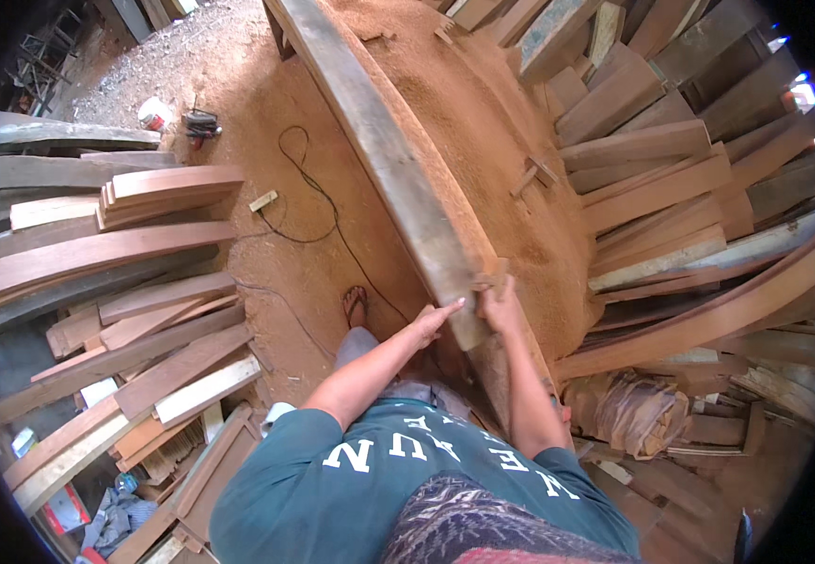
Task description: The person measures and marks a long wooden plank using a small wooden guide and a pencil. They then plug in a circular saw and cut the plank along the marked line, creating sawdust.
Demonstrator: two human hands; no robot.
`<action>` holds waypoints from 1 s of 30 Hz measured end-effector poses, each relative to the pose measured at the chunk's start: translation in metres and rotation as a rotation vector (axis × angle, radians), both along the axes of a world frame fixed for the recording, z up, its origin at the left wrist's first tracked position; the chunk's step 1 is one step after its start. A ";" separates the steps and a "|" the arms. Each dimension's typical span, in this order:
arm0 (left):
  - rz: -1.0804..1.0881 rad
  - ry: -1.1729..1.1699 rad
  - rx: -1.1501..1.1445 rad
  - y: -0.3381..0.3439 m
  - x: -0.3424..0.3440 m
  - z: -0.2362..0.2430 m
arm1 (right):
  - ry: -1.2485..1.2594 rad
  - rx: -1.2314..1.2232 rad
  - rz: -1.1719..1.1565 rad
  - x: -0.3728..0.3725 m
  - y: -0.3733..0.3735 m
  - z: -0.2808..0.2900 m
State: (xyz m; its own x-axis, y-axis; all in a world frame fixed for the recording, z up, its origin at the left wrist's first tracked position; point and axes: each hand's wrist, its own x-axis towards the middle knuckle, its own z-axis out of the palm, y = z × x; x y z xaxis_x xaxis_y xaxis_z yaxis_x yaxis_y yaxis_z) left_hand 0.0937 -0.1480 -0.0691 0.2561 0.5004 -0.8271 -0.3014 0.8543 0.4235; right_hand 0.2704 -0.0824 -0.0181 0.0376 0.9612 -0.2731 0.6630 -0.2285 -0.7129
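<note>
A long grey-brown plank (398, 169) runs from the top of the view down to just before the person's waist, its near end between the two hands. The left hand (433, 324) is at the plank's left edge, one finger stretched onto the face; whether the rest of it grips, I cannot tell. The right hand (499, 308) is closed around a small wooden piece (490, 276) at the right edge, its exact shape blurred.

Stacked timber crowds both sides: a left stack (134, 240) of curved-looking boards and a right stack (656, 146) fanning toward the rim. Beyond the plank's right side spreads a heap of sawdust (492, 117), with a wooden offcut (531, 176) lying on it. On the left, a dark cord (339, 221) loops over the floor and trails close by the sandalled foot (356, 305); a pale block (262, 200) lies beside the loop. Farther off stand a red-and-white bucket (153, 114) and a dark tool (201, 125). A wrapped bundle (633, 414) sits at lower right
</note>
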 end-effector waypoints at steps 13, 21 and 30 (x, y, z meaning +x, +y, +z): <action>0.175 0.868 -0.081 -0.085 -0.058 0.016 | 0.085 -0.083 0.293 0.010 -0.059 0.045; -0.024 1.322 0.088 -0.052 0.016 0.060 | 0.038 -0.110 0.315 0.032 -0.063 0.050; 0.277 0.816 0.071 -0.078 -0.021 0.018 | 0.155 -0.099 0.272 0.034 -0.091 0.031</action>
State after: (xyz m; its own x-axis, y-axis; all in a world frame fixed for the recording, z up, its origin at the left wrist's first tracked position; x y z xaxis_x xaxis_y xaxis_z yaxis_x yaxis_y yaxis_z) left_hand 0.0729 -0.2258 -0.0515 -0.5432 0.5142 -0.6638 -0.0731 0.7586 0.6474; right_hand 0.3044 -0.1735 0.0124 -0.2659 0.8989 -0.3482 0.5949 -0.1312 -0.7930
